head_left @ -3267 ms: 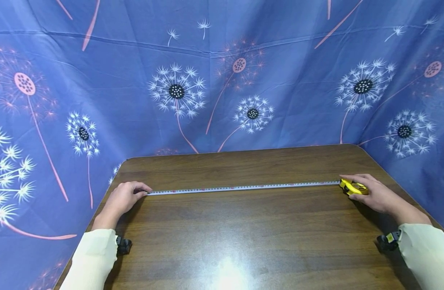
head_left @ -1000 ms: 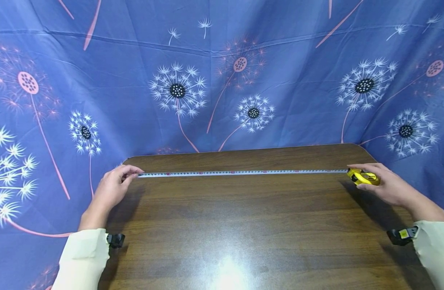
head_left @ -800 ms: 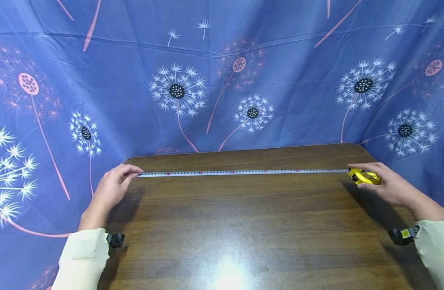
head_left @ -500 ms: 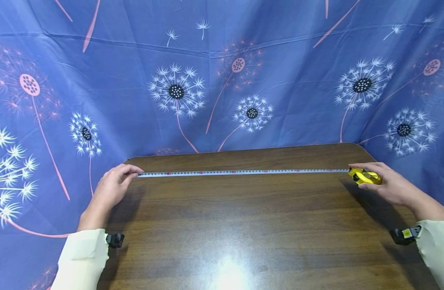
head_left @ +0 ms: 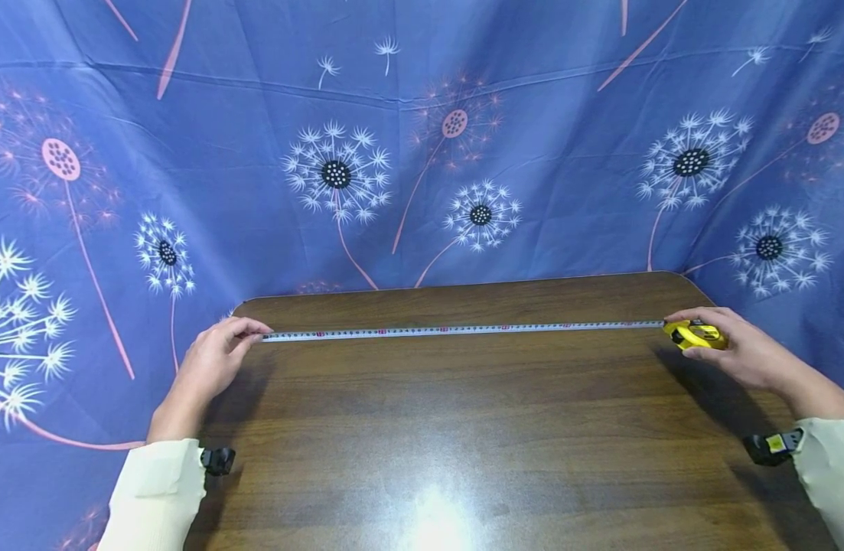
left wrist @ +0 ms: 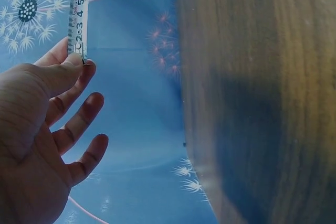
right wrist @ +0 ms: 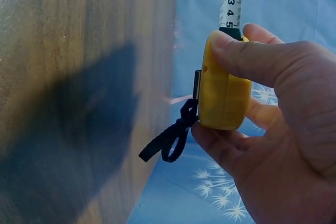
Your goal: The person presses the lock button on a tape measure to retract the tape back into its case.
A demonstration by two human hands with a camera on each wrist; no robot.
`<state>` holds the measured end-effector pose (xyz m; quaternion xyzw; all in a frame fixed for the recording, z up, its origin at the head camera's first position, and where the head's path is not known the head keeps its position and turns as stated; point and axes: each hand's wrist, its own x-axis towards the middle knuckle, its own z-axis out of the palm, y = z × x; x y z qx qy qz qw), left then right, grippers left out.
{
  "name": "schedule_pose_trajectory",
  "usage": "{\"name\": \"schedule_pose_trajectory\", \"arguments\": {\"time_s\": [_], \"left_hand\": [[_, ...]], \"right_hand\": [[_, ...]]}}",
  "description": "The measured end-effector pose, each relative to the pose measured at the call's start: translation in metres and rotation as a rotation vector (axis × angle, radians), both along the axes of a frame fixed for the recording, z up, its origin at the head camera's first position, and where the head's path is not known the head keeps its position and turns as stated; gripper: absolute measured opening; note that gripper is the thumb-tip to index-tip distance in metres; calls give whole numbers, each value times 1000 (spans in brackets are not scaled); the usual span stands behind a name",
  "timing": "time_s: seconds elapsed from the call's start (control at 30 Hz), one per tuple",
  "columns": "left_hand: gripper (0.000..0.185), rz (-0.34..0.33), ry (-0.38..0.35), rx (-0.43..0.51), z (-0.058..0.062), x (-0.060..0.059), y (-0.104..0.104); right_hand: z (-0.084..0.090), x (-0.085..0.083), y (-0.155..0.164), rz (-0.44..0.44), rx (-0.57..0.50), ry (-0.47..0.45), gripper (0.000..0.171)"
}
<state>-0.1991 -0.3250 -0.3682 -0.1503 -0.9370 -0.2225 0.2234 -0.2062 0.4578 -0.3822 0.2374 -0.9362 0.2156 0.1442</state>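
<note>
Showing black strap (right wrist: 170, 140) under tape measure case (right wrist: 224, 85): right wrist only.

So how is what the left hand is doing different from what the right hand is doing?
The left hand pinches only the thin tip of the tape between thumb and forefinger, its other fingers spread loose. The right hand wraps thumb and fingers round the chunky yellow case, whose black strap dangles. Both hold the same tape, stretched straight above the wooden table.

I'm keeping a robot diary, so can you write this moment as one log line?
left hand: pinches tape blade end | right hand: grips yellow tape case | blade: stretched above table
</note>
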Motion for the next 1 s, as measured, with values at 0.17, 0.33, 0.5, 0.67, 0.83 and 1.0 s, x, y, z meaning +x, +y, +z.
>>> {"name": "schedule_pose_trajectory", "arguments": {"time_s": [0.17, 0.33, 0.5, 0.67, 0.83, 1.0], "left_hand": [[16, 2, -4, 2, -4, 1, 0], [16, 3, -4, -1, -6, 1, 0], [16, 17, -15, 8, -7, 2, -1], [16, 36, -24, 14, -9, 3, -3], [16, 29, -12, 22, -11, 4, -4], [17, 23, 8, 24, -12, 4, -3]], "right_hand": [[2, 0, 1, 10, -9, 12, 52], [7, -2, 1, 9, 18, 13, 49], [17, -6, 1, -17, 61, -29, 44], [24, -8, -1, -34, 81, -82, 38], [26, -8, 0, -31, 78, -91, 39], [27, -7, 1, -19, 74, -87, 39]]}}
